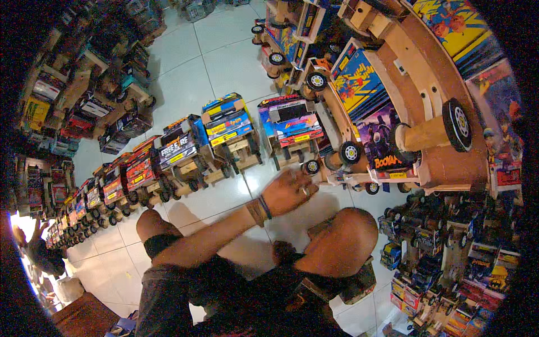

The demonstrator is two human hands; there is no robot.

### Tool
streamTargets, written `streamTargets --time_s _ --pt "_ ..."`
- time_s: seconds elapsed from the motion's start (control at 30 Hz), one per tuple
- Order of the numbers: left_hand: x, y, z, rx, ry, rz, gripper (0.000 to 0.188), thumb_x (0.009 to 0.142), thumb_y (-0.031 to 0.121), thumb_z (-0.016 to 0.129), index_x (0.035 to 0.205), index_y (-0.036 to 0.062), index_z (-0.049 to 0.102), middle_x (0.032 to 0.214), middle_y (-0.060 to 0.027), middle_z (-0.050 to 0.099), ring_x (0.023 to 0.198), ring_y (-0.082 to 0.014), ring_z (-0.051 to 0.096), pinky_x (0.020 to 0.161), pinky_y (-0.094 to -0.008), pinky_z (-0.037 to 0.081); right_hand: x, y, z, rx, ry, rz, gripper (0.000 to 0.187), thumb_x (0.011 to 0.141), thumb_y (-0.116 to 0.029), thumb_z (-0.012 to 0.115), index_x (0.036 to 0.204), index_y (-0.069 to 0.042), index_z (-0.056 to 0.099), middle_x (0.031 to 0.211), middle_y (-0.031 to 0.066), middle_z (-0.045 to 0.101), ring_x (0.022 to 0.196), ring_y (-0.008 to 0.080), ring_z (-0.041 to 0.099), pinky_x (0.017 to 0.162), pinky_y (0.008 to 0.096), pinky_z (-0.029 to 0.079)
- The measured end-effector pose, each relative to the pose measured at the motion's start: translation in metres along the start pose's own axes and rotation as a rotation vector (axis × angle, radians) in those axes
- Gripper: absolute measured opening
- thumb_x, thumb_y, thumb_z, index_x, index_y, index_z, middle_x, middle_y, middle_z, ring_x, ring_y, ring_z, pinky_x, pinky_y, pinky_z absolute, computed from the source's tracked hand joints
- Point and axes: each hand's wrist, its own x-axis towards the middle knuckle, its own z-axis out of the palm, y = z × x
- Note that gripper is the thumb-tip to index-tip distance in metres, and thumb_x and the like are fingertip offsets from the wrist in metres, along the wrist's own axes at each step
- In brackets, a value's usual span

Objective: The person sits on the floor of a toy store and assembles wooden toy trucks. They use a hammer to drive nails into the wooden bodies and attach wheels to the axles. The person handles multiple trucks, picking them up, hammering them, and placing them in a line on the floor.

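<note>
One left hand (288,192) near small wheel (311,167), grip can't be told; likely positioning blue toy truck (293,124), next calling for steady hold.

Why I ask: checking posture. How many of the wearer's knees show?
2: the left knee, beyond the left forearm, and the right knee, below and right of the left hand.
</note>
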Motion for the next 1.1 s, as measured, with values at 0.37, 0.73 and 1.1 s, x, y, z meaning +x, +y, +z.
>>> streamTargets --time_s 0.37,0.73,1.1 --pt "-0.012 0.001 0.271 -0.089 -0.398 -0.477 0.035 0.09 0.019 0.055 0.122 0.0047 0.057 0.132 -0.017 0.054 0.123 -0.0356 0.051 0.098 -0.0507 0.046 -0.001 0.009 -0.016 0.019 0.058 0.101 0.059 0.103 -0.055 0.032 0.139 -0.012 0.051 0.13 0.0111 0.058 0.12 0.0233 0.054 0.102 0.0352 0.043" --pt "-0.038 -0.01 0.26 -0.407 -0.333 -0.339 0.041 0.089 0.018 0.056 0.129 0.009 0.059 0.138 -0.0152 0.054 0.124 -0.0339 0.053 0.106 -0.0461 0.043 0.004 0.006 -0.016 0.043 0.063 0.124 0.06 0.103 -0.056 0.033 0.139 -0.012 0.051 0.131 0.011 0.058 0.121 0.0236 0.054 0.103 0.0355 0.042" --pt "-0.043 -0.005 0.252 -0.585 -0.155 -0.479 0.042 0.086 0.019 0.065 0.127 0.0108 0.062 0.134 -0.0144 0.058 0.124 -0.0335 0.053 0.108 -0.0407 0.043 0.001 0.008 -0.014 0.019 0.061 0.147 0.061 0.103 -0.057 0.033 0.14 -0.012 0.051 0.132 0.011 0.057 0.121 0.0239 0.054 0.104 0.0358 0.042"
